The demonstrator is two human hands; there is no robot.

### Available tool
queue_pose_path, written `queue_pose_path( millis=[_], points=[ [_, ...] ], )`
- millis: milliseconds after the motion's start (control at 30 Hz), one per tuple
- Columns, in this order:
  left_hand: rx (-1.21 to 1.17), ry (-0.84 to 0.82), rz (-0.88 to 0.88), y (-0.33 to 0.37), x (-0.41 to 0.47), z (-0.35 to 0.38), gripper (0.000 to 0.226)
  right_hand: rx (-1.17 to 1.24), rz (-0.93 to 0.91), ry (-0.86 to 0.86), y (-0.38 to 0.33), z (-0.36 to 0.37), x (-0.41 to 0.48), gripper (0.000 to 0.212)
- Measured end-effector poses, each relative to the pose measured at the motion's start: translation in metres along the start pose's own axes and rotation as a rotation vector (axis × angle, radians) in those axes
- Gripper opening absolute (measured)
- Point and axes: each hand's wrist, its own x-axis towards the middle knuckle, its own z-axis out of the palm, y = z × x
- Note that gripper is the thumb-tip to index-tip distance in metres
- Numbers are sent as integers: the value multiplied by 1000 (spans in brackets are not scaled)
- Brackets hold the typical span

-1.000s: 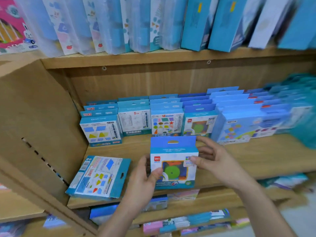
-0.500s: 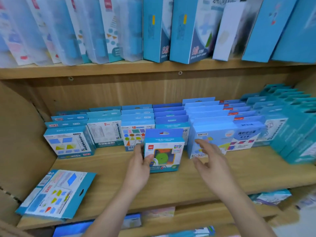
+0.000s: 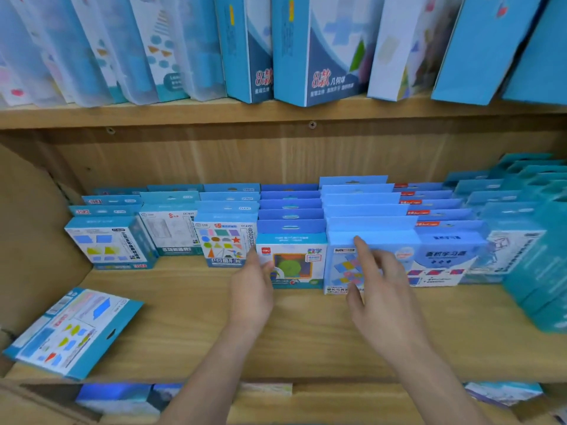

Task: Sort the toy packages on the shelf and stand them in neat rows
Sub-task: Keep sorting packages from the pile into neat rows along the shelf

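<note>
Straight ahead, our left hand [image 3: 253,289] pinches the left edge of the green-disc package [image 3: 294,265], with the thumb on its front face and the fingers slipped along its side. That package stands upright at the front of its row, at about 12 o'clock from the left hand. It sits just beside the shape-chart package [image 3: 224,240] at its 9 o'clock and the checkered package [image 3: 343,271] at its 3 o'clock.

Our right hand [image 3: 383,302] hangs in front of the checkered package with its fingers straight and spread, holding nothing. We cannot tell whether the fingertips touch it. The two hands are apart, with the green-disc package's lower edge between them.

Behind the front packages, rows [image 3: 291,207] of blue hang-tab packages run back toward the shelf's rear wall. At 8 o'clock from our hands, one flat package [image 3: 73,332] lies skewed on the shelf [image 3: 306,338], well apart from the rows. At 3 o'clock, teal boxes [image 3: 540,271] stand nearer the front edge. At 12 o'clock, tall boxes [image 3: 306,50] lean on the upper shelf [image 3: 276,113].
</note>
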Motion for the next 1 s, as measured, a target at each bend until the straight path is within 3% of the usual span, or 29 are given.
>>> queue_pose_path(
  millis=[200, 367, 433, 633, 833, 933, 1000],
  points=[
    [17, -13, -27, -5, 5, -2, 24, 71, -6, -18, -1, -1, 1, 74],
    [-48, 26, 56, -11, -16, -22, 51, 203, -81, 1, -9, -1, -3, 71],
    [-5, 52, 109, -20, -31, -35, 51, 226, -129, -11, -18, 5, -4, 67],
    [239, 169, 106, -72, -60, -97, 44, 284, -271, -73, -49, 27, -11, 57],
    [763, 47, -175, -142, -50, -144, 58, 310, -324, -156, -82, 41, -18, 47],
    [828, -23, -169, -154, -52, -154, 56, 332, -351, -207, -95, 44, -20, 45],
    [793, 80, -135, -143, -53, -173, 49, 359, -353, -247, -101, 47, -22, 45]
  ],
)
